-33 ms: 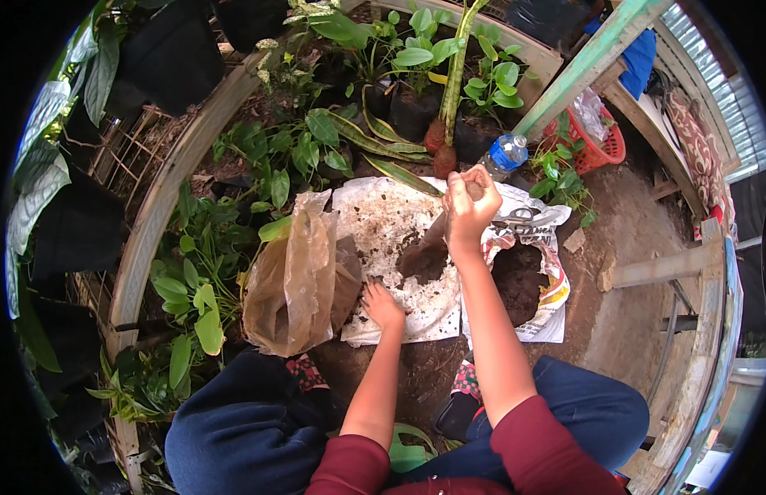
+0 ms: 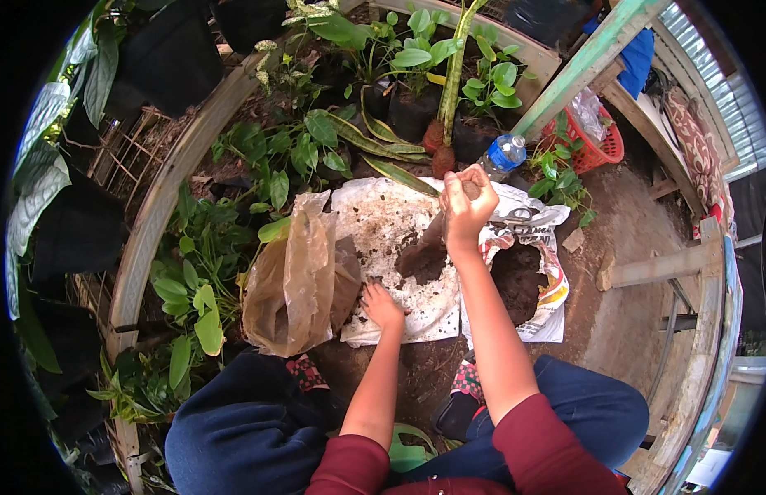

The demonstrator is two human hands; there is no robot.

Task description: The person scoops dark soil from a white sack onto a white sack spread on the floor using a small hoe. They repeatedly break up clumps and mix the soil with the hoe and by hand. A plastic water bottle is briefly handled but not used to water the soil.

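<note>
My right hand (image 2: pixel 465 206) is closed in a fist around the handle of a soil-covered trowel (image 2: pixel 424 259), whose brown blade points down at a white sack sheet (image 2: pixel 362 219). Dark soil crumbs are scattered over the sheet. Palm down on its near part lies my left hand (image 2: pixel 381 305), fingers spread, beside a crumpled, clear brownish plastic bag (image 2: pixel 294 272). Right of my right forearm is a printed white sack (image 2: pixel 541 332), its opening showing dark soil (image 2: pixel 515 276). Scissors (image 2: pixel 516 217) rest at the far edge of that sack.
A water bottle (image 2: pixel 505 155) stands beyond my right hand. Behind the sheet are snake plants (image 2: pixel 453 91) and potted leafy plants (image 2: pixel 416 58). A red basket (image 2: pixel 599 153) sits at far right, by a green post (image 2: pixel 593 70). Wooden beams (image 2: pixel 667 266) edge the right side.
</note>
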